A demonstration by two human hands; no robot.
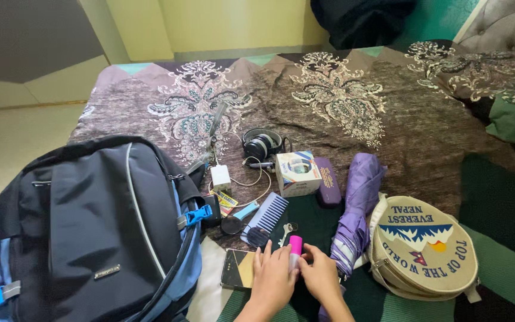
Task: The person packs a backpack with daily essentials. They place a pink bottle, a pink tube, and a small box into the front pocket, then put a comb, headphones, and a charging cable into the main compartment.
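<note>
Both of my hands meet at the bottom centre of the bed. My left hand and my right hand together grip a small stick-shaped tube with a pink cap, held upright between the fingertips. Just left of my left hand lies a dark and tan booklet. Above the tube sit a lilac wide-tooth comb and a small metal key ring. A folded purple umbrella lies right of my right hand.
A large black and blue backpack fills the left. A round beige pouch sits at the right. Further up lie headphones, a white charger with cable, a small white box and a purple case on the patterned bedspread.
</note>
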